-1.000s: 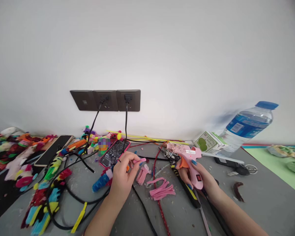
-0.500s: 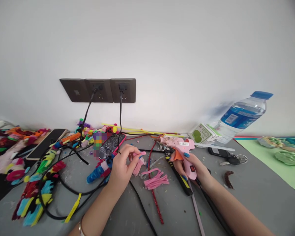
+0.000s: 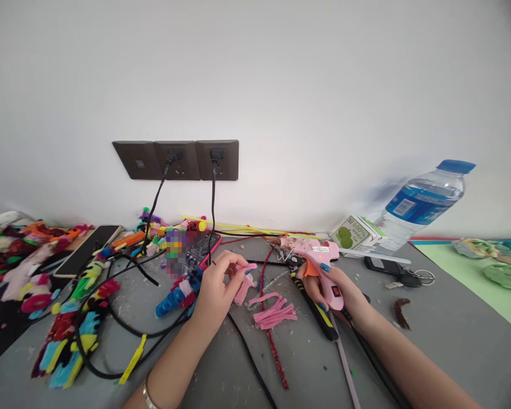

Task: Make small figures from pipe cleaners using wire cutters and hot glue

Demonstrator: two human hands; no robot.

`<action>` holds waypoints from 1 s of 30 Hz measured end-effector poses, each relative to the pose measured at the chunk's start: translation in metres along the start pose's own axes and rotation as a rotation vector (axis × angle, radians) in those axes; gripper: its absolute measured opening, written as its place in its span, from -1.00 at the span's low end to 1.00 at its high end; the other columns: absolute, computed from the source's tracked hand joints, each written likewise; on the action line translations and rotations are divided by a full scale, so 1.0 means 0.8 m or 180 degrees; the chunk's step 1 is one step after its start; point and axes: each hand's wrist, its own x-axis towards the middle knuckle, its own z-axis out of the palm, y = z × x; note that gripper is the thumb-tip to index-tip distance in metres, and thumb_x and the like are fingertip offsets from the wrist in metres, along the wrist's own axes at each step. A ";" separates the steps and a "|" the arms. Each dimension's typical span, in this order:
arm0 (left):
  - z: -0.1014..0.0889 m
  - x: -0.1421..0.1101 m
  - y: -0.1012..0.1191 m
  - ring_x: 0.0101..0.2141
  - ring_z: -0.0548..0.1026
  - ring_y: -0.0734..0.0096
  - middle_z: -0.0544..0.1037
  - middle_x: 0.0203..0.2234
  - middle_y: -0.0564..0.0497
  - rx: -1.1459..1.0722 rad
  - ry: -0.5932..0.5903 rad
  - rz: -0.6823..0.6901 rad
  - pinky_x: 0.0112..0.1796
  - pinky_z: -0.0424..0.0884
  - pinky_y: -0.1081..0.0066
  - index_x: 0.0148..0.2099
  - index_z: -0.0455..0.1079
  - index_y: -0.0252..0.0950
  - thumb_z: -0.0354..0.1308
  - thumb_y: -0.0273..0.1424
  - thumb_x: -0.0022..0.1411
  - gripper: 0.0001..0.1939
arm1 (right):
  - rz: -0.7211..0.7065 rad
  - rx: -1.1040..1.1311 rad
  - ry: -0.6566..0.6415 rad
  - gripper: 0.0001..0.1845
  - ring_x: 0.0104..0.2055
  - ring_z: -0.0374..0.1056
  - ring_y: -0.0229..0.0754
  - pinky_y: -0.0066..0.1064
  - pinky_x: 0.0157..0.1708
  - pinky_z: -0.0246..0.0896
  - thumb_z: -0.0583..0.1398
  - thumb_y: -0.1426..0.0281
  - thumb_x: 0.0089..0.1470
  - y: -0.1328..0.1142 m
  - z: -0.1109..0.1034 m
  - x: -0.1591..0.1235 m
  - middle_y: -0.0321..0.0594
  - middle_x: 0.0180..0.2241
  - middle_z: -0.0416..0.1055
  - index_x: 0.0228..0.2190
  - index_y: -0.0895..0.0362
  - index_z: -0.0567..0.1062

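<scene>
While our left hand [image 3: 218, 282] is pinching a pink strip [image 3: 251, 266] over the grey tabletop [image 3: 221, 369] | our right hand [image 3: 344, 292] is gripping a glue gun [image 3: 329, 255], fingers curled | dark sockets [image 3: 175, 170] are lining the white wall [image 3: 315, 96]

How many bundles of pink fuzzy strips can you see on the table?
2. The larger bundle lies across the red glittery strip; the smaller bundle sits beside the left hand, partly hidden by it. More could be hidden behind that hand.

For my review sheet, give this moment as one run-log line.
Left hand: pinches pink piece | Right hand: grips glue gun | Things: pink strips between hands, pliers near right hand | Rest: bottle, carton, sockets
</scene>
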 end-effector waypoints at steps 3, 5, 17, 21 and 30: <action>0.000 0.001 0.002 -0.45 0.42 0.52 0.44 -0.39 0.05 -0.0026 0.0142 0.0064 -0.42 0.34 0.54 -0.23 0.40 -0.25 0.10 -0.40 0.35 -0.91 | 0.0017 0.0079 0.0057 -0.50 -0.69 0.00 -0.26 -0.37 -0.62 -0.09 0.01 0.02 0.25 0.000 0.001 0.000 -0.32 -0.79 0.23 -0.37 0.15 0.50; 0.000 0.001 0.003 -0.46 0.41 0.53 0.45 -0.39 0.05 -0.0059 0.0184 0.0099 -0.42 0.34 0.53 -0.23 0.40 -0.26 0.10 -0.41 0.35 -0.91 | 0.0032 0.0114 0.0097 -0.50 -0.69 0.01 -0.26 -0.37 -0.61 -0.07 0.02 0.03 0.25 0.001 0.000 0.000 -0.31 -0.79 0.23 -0.38 0.15 0.50; 0.002 -0.002 0.000 -0.43 0.42 0.50 0.45 -0.38 0.04 -0.0086 0.0131 -0.0101 -0.39 0.36 0.51 -0.22 0.38 -0.26 0.08 -0.41 0.35 -0.92 | 0.0034 -0.0153 0.0105 -0.45 -0.70 0.03 -0.22 -0.35 -0.61 0.03 0.01 -0.05 0.20 0.001 -0.002 0.001 -0.32 -0.80 0.21 -0.43 0.12 0.51; 0.002 -0.002 0.000 -0.43 0.42 0.49 0.45 -0.38 0.04 -0.0102 0.0127 -0.0158 -0.39 0.36 0.50 -0.23 0.37 -0.26 0.07 -0.42 0.34 -0.93 | 0.0093 -0.0168 0.0139 -0.46 -0.68 0.05 -0.21 -0.34 -0.57 0.00 0.01 -0.03 0.23 -0.003 0.001 -0.001 -0.30 -0.78 0.23 -0.44 0.12 0.50; 0.003 -0.001 0.001 -0.42 0.43 0.47 0.46 -0.38 0.03 -0.0162 0.0090 -0.0270 -0.38 0.35 0.48 -0.24 0.38 -0.27 0.08 -0.39 0.34 -0.90 | 0.0143 -0.0053 0.0224 -0.50 -0.68 0.01 -0.22 -0.32 -0.56 -0.04 0.03 -0.02 0.22 -0.003 0.003 -0.002 -0.32 -0.77 0.25 -0.34 0.12 0.49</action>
